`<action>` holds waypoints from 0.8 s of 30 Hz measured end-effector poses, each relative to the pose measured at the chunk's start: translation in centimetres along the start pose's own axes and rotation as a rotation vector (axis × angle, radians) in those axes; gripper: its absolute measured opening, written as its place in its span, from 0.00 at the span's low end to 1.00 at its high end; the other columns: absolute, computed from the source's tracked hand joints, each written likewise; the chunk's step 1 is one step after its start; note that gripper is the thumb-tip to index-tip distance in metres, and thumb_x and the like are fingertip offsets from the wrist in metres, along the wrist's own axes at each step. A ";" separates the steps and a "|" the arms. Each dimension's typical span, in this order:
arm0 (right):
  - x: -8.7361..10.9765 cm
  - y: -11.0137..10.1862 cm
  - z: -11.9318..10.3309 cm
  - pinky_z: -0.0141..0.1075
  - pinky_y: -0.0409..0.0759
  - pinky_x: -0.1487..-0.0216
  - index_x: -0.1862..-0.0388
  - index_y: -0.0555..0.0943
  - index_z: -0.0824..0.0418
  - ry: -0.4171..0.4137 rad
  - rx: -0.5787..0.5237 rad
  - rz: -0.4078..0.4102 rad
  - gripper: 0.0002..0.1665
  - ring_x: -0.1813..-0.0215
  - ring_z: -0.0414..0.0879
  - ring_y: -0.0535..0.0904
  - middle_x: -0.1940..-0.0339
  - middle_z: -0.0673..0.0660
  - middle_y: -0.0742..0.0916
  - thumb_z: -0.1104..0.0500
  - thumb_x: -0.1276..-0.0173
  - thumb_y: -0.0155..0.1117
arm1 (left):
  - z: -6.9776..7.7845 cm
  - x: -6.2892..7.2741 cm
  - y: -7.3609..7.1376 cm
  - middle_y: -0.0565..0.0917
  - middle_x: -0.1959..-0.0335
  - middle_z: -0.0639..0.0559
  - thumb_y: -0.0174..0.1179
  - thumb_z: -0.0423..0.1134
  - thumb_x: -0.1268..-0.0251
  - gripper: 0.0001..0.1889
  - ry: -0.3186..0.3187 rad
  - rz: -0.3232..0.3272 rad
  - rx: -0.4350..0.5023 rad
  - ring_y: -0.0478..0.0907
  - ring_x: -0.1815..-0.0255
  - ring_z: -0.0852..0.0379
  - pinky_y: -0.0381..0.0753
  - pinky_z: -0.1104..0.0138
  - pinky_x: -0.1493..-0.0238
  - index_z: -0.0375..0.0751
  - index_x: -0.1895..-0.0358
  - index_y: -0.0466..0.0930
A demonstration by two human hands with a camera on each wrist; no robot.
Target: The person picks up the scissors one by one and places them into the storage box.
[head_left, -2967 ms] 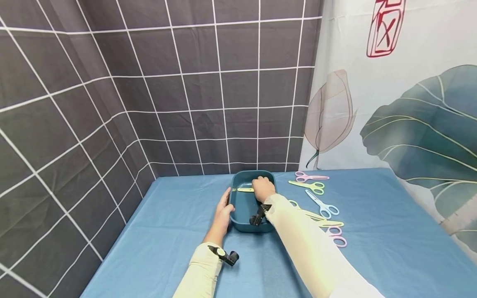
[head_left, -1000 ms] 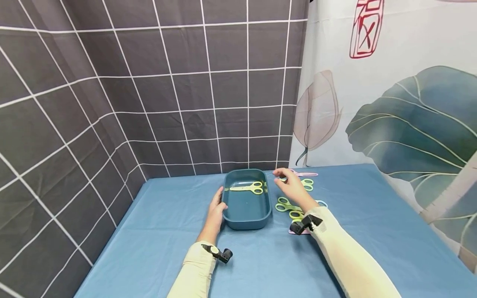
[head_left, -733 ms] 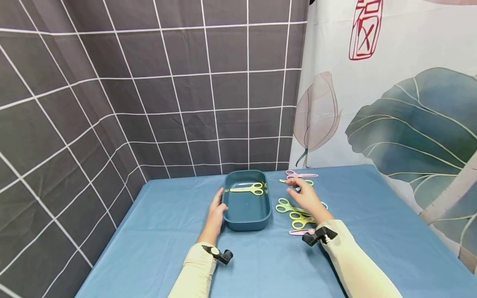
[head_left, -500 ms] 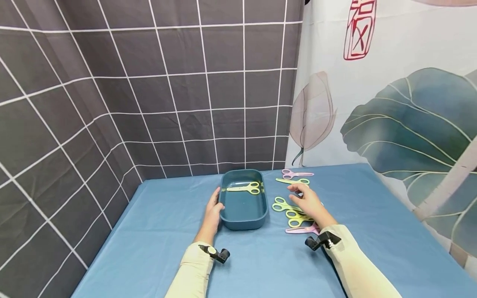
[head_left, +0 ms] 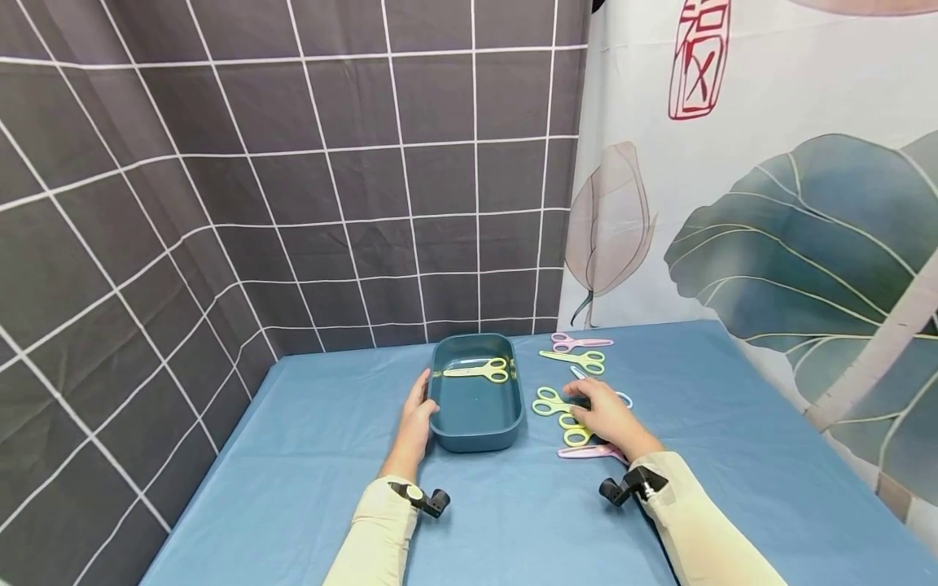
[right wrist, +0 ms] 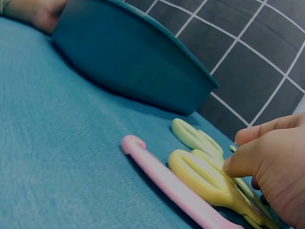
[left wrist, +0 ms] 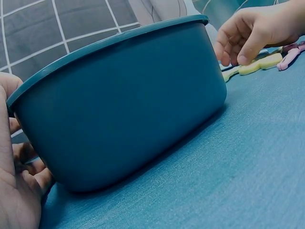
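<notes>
My left hand [head_left: 412,423] holds the left wall of a dark blue rectangular bin [head_left: 479,443], its thumb at the rim. A pair of yellow scissors [head_left: 469,372] lies inside the bin near its far end. To the right of the bin, my right hand [head_left: 610,417] hovers low over several scissors, with its fingers loosely bent and nothing seen between them. Beneath and beside it lie light green scissors [right wrist: 190,137], yellow scissors [right wrist: 224,194], pink scissors [right wrist: 167,181] and light blue scissors [head_left: 578,372], the last mostly covered by the hand.
Farther back on the blue tablecloth [head_left: 506,521] lie pink scissors [head_left: 589,343] and yellow-green scissors [head_left: 567,356]. A dark gridded curtain [head_left: 352,187] hangs behind and to the left, and a white printed curtain [head_left: 623,81] behind on the right.
Three seconds ago my right hand was inside the bin at the yellow scissors. It came out without them and moved right and nearer, over the scissors group. My left hand stays at the bin.
</notes>
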State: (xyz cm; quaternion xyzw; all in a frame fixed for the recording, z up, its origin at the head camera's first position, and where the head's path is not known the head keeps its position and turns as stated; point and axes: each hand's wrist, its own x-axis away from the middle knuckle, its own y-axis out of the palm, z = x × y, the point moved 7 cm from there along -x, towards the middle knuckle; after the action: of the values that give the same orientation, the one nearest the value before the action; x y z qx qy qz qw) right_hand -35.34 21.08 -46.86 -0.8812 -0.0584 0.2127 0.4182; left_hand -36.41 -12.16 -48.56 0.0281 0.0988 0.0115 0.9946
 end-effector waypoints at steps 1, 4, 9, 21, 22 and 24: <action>0.1 0.0 0.1 0.59 0.74 0.40 0.47 0.83 0.65 -0.002 0.005 -0.001 0.17 0.43 0.62 0.79 0.50 0.61 0.85 0.67 0.36 0.68 | 0.0 0.0 0.1 0.59 0.22 0.33 0.42 0.21 0.49 0.42 -0.002 -0.001 -0.002 0.52 0.20 0.38 0.50 0.47 0.23 0.30 0.22 0.54; 0.2 0.1 0.2 0.58 0.74 0.39 0.47 0.84 0.64 0.007 -0.006 -0.015 0.18 0.43 0.61 0.79 0.50 0.60 0.86 0.66 0.36 0.69 | 0.0 0.0 0.2 0.59 0.22 0.32 0.42 0.21 0.49 0.42 0.002 -0.003 -0.004 0.53 0.21 0.37 0.51 0.45 0.23 0.29 0.22 0.54; 0.1 0.3 0.2 0.58 0.73 0.38 0.45 0.83 0.64 0.015 -0.031 -0.050 0.19 0.42 0.61 0.79 0.48 0.61 0.86 0.65 0.35 0.68 | -0.1 -0.1 0.0 0.58 0.22 0.31 0.43 0.21 0.49 0.42 0.006 0.004 -0.004 0.53 0.21 0.37 0.51 0.45 0.23 0.29 0.22 0.54; -0.4 0.3 -0.1 0.53 0.77 0.49 0.49 0.82 0.68 0.006 -0.048 -0.058 0.19 0.56 0.52 0.79 0.61 0.56 0.84 0.64 0.40 0.70 | -0.1 -0.1 0.0 0.59 0.23 0.31 0.43 0.22 0.49 0.43 -0.004 0.014 -0.026 0.53 0.21 0.37 0.49 0.45 0.23 0.30 0.22 0.54; -0.5 0.3 -0.1 0.52 0.77 0.51 0.50 0.82 0.68 0.007 -0.029 -0.052 0.18 0.57 0.51 0.78 0.62 0.55 0.83 0.64 0.40 0.70 | 0.0 -0.1 0.0 0.59 0.22 0.31 0.43 0.22 0.49 0.42 -0.004 0.013 -0.022 0.53 0.20 0.37 0.49 0.45 0.23 0.30 0.22 0.54; -0.6 0.5 0.0 0.50 0.77 0.51 0.51 0.83 0.67 0.027 0.004 -0.048 0.17 0.59 0.49 0.78 0.64 0.54 0.83 0.64 0.39 0.71 | 0.0 0.0 0.1 0.59 0.23 0.30 0.43 0.22 0.49 0.42 -0.001 0.011 -0.022 0.52 0.21 0.36 0.49 0.44 0.23 0.29 0.22 0.54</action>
State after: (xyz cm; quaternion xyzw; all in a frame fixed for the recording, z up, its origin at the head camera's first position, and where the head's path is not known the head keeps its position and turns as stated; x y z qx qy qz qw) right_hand -35.93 20.58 -46.99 -0.8814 -0.0738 0.1909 0.4257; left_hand -36.46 -12.11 -48.58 0.0178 0.0978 0.0179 0.9949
